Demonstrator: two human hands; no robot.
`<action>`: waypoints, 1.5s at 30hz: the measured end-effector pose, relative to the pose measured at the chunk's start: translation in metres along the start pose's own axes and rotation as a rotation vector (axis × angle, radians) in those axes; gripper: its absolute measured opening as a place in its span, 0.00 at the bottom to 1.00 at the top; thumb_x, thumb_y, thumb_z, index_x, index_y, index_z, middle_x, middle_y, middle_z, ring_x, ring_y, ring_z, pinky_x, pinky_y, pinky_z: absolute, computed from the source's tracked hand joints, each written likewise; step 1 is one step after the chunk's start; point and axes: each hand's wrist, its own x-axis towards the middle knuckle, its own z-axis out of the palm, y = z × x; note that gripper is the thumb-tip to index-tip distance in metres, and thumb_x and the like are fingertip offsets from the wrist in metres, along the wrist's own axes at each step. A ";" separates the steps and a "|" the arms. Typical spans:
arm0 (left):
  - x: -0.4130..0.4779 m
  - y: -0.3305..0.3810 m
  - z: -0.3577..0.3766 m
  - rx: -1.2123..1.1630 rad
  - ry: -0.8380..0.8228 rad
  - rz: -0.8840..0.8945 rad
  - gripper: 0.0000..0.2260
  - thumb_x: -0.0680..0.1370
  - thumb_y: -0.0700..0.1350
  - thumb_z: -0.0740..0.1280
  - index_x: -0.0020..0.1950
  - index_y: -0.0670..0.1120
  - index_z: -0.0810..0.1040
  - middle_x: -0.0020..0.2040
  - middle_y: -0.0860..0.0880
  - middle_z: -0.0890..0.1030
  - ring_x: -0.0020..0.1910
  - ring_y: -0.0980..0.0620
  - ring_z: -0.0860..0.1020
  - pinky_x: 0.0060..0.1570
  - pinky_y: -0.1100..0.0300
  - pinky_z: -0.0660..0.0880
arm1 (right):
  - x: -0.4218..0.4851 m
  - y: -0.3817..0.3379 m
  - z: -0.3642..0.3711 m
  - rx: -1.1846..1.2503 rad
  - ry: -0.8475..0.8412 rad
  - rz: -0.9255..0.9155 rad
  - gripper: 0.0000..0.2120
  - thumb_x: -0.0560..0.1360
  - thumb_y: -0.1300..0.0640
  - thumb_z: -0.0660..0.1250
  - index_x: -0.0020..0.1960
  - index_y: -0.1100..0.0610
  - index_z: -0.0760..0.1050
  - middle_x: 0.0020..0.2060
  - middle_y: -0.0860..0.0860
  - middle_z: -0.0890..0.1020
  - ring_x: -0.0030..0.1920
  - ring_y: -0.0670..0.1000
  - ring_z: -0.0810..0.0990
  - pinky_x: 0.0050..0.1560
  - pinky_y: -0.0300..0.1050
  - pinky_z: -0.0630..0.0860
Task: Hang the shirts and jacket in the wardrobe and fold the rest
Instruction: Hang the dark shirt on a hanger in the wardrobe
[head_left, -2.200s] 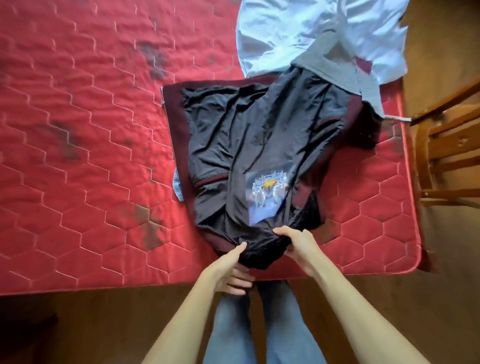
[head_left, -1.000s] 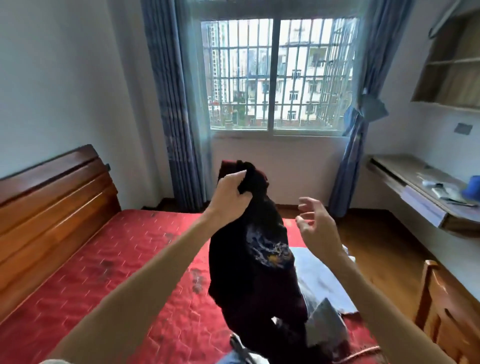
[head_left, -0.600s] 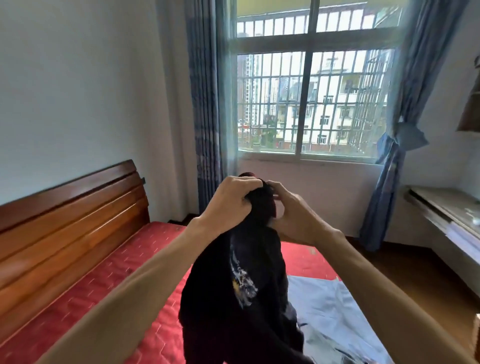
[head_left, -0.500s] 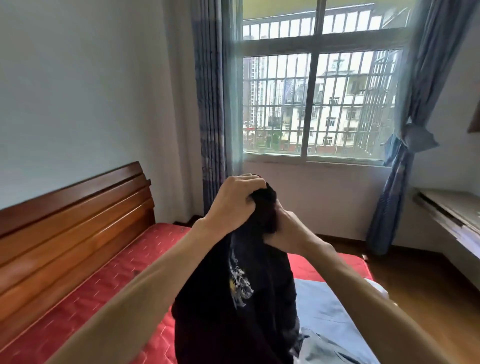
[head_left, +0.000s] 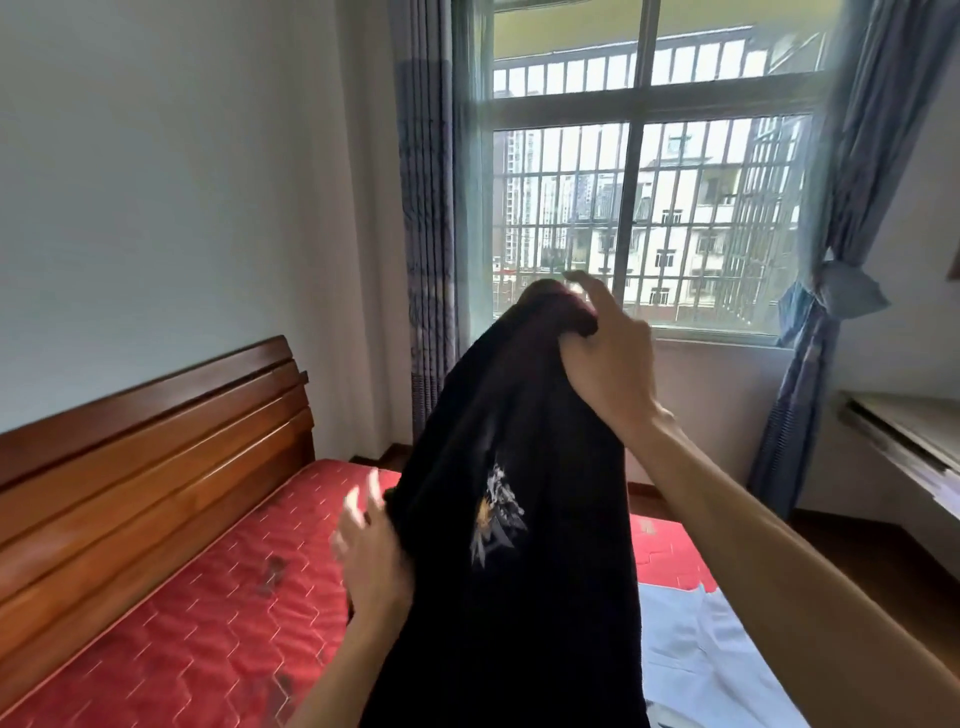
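The right hand (head_left: 608, 364) alone grips the black jacket (head_left: 519, 545) by its top, the left hand (head_left: 371, 556) spread open beside it, so it could slip onto the bed (head_left: 208, 623).

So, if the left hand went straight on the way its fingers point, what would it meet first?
Probably the hanging side of the black garment, right beside the left hand; motion blur hides whether they touch now.
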 end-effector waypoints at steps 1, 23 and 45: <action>-0.006 -0.026 0.009 -0.020 -0.043 -0.120 0.30 0.78 0.43 0.67 0.78 0.44 0.59 0.72 0.35 0.68 0.69 0.38 0.69 0.68 0.44 0.69 | 0.005 -0.001 -0.007 -0.002 0.017 -0.008 0.28 0.72 0.62 0.62 0.70 0.43 0.71 0.35 0.48 0.84 0.31 0.48 0.80 0.36 0.40 0.79; 0.158 0.024 -0.069 0.170 0.151 0.626 0.22 0.65 0.32 0.71 0.59 0.36 0.76 0.63 0.35 0.74 0.61 0.33 0.73 0.63 0.38 0.67 | -0.051 0.132 -0.117 -0.658 -0.078 0.135 0.18 0.71 0.59 0.71 0.57 0.48 0.71 0.49 0.54 0.80 0.47 0.59 0.80 0.44 0.50 0.74; 0.101 -0.048 -0.204 0.076 -0.107 0.057 0.20 0.68 0.56 0.76 0.42 0.43 0.73 0.38 0.45 0.79 0.41 0.42 0.78 0.35 0.54 0.68 | -0.082 0.122 -0.034 0.454 -1.048 0.705 0.36 0.55 0.52 0.86 0.62 0.46 0.80 0.57 0.52 0.84 0.58 0.54 0.83 0.62 0.51 0.77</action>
